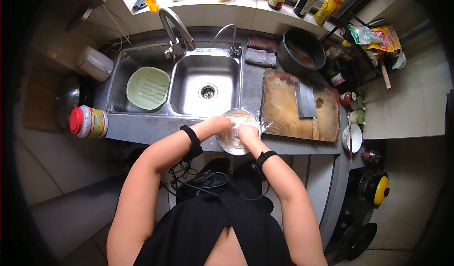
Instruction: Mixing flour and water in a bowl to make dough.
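Below the right sink basin, a round metal bowl [258, 140] stands at the counter's front edge. Inside it lies a pale, floury dough mixture [234, 140]. My left hand [224, 124] is in the bowl's upper left part, its fingertips hidden against the mixture. My right hand [248, 133] is pressed into the mixture on the right, its fingers curled and partly hidden. Whether either hand grips some of the mixture cannot be told. White smears mark the counter just right of the bowl.
A wooden cutting board [280, 104] with a cleaver [305, 99] lies to the right. Behind it stands a dark pot [289, 58]. The double sink [204, 70] has a green basin [148, 87] in its left side. A red-lidded jar [93, 122] stands at left.
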`<state>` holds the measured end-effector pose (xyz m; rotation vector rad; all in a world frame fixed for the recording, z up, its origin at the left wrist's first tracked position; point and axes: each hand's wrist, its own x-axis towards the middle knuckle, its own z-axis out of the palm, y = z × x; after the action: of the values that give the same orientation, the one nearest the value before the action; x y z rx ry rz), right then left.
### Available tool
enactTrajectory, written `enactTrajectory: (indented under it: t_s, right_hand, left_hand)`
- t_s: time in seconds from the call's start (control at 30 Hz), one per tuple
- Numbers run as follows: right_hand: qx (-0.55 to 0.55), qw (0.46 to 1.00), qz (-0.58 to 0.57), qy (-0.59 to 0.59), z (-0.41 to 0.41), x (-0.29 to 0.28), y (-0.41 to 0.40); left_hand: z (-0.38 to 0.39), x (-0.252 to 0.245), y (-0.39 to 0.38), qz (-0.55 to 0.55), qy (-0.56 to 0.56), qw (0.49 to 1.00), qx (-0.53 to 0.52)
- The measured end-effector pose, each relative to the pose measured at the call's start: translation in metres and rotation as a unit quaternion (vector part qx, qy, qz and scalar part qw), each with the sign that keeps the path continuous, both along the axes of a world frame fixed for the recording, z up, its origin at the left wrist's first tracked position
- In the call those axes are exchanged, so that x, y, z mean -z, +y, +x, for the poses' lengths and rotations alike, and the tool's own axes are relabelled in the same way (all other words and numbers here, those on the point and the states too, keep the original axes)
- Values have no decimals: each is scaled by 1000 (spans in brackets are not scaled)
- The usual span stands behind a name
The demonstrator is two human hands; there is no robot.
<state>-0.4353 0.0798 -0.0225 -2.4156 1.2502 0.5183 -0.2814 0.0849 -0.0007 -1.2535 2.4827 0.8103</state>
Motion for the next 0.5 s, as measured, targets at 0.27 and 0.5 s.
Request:
enactTrajectory:
  t_s: [0.27,0.5]
  right_hand:
    - [-14,999,17,47,-22,-31,5]
    - [-71,994,-81,28,-9,3,1]
  left_hand:
    - [-9,12,12,-84,-2,996,-6]
    - [-25,-56,6,-54,-106,992,31]
